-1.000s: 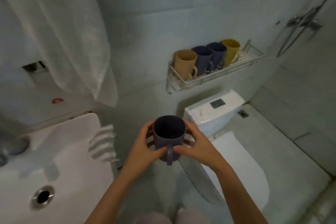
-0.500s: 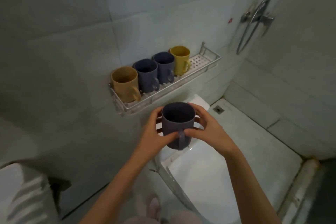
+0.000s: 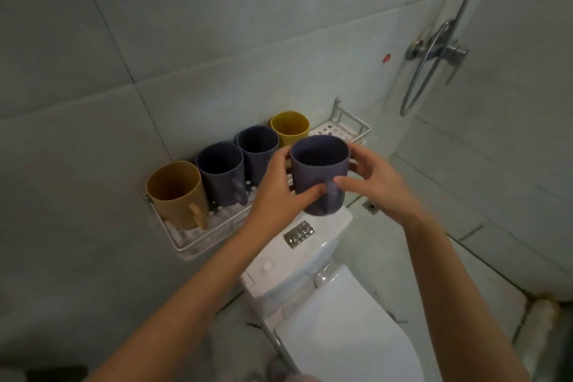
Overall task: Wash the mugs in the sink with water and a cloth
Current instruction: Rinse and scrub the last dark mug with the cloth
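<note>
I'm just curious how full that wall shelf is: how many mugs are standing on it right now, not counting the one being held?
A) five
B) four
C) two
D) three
B: four mugs stand in a row on the shelf: a tan mug, two dark blue mugs and a yellow mug, while both hands hold a fifth mug in front of the shelf.

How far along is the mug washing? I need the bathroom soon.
Four mugs already stand on the wall shelf; whether they are washed cannot be told. The left hand and right hand hold a purple mug near the shelf's free end. Setting it down remains.
</note>
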Motion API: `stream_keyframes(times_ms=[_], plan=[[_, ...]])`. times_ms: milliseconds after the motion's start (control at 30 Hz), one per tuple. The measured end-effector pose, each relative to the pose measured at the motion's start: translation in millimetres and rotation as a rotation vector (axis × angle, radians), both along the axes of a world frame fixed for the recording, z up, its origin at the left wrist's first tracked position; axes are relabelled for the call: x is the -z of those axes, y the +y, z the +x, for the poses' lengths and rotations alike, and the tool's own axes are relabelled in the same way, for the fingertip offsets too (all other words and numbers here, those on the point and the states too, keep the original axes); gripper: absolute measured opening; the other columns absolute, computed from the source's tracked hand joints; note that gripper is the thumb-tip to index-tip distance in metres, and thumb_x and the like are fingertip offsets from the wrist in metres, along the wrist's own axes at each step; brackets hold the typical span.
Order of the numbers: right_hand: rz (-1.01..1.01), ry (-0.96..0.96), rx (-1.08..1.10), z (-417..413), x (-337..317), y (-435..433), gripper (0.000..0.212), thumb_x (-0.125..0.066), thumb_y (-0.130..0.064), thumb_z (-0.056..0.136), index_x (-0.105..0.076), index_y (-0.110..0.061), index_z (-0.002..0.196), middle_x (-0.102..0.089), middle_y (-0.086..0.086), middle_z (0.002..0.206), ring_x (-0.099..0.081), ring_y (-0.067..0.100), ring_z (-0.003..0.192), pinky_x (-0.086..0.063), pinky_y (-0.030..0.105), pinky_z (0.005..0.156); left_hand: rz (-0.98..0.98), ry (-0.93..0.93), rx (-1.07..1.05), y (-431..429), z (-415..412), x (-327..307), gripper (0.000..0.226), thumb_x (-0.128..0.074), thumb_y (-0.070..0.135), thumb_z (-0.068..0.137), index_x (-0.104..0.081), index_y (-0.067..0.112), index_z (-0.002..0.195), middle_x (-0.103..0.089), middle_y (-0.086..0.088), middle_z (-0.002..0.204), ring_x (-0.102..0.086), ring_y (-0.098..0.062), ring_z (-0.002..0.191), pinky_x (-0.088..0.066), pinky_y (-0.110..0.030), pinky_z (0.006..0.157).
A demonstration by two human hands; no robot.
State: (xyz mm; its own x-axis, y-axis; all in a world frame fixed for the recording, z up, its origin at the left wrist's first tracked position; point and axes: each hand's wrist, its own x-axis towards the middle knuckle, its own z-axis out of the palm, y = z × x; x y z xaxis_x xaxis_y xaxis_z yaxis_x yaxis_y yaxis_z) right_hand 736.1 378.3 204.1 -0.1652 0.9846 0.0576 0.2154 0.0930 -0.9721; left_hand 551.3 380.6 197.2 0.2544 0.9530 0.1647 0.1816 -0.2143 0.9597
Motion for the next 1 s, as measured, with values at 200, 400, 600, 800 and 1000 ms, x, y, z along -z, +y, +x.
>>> stream_keyframes(times_ms=[200, 400, 600, 800, 1000], plan=[[0.017, -0.072, -0.092, 45, -25, 79, 0.060, -0.080, -0.027, 0.071, -0.051, -0.029, 0.123, -0.059, -0.003, 0.125, -0.057, 0.012, 0.114, -0.050, 0.029, 0.088, 0.068, 0.099, -0.002, 74, 24, -20, 0.056, -0.074, 0.018, 0.077, -0.046, 0.012, 0.125, -0.055, -0.001, 0.124, -0.054, -0.014, 0.112, -0.049, -0.024, 0.088], [0.020, -0.158, -0.163, 75, -33, 146, 0.058, -0.074, -0.020, 0.073, -0.051, -0.022, 0.126, -0.059, -0.001, 0.124, -0.056, 0.014, 0.115, -0.046, 0.030, 0.098, 0.014, 0.227, -0.066, 139, 52, -29, 0.052, -0.072, 0.029, 0.079, -0.043, 0.020, 0.122, -0.055, 0.002, 0.121, -0.054, -0.015, 0.109, -0.050, -0.030, 0.090], [0.034, -0.333, -0.216, 92, -14, 195, 0.058, -0.074, -0.005, 0.077, -0.051, -0.014, 0.129, -0.061, -0.002, 0.122, -0.056, 0.010, 0.113, -0.043, 0.014, 0.094, 0.124, 0.451, -0.113, 170, 68, -12, 0.055, -0.073, 0.033, 0.077, -0.043, 0.020, 0.121, -0.052, -0.001, 0.121, -0.049, -0.015, 0.111, -0.047, -0.031, 0.090], [-0.031, -0.373, -0.290, 89, 13, 221, 0.068, -0.076, -0.006, 0.074, -0.048, -0.019, 0.134, -0.057, -0.006, 0.128, -0.053, 0.007, 0.117, -0.042, 0.020, 0.100, 0.220, 0.660, -0.244, 177, 72, 13, 0.058, -0.072, 0.035, 0.078, -0.046, 0.015, 0.125, -0.050, 0.001, 0.126, -0.038, -0.013, 0.119, -0.033, -0.021, 0.095], [-0.084, -0.375, -0.299, 78, 35, 231, 0.070, -0.077, -0.006, 0.075, -0.044, -0.016, 0.136, -0.054, -0.006, 0.128, -0.052, 0.003, 0.112, -0.042, 0.007, 0.089, 0.232, 0.853, -0.317, 178, 69, 25, 0.045, -0.065, 0.041, 0.082, -0.047, 0.021, 0.119, -0.049, 0.004, 0.123, -0.039, -0.016, 0.118, -0.035, -0.028, 0.097]])
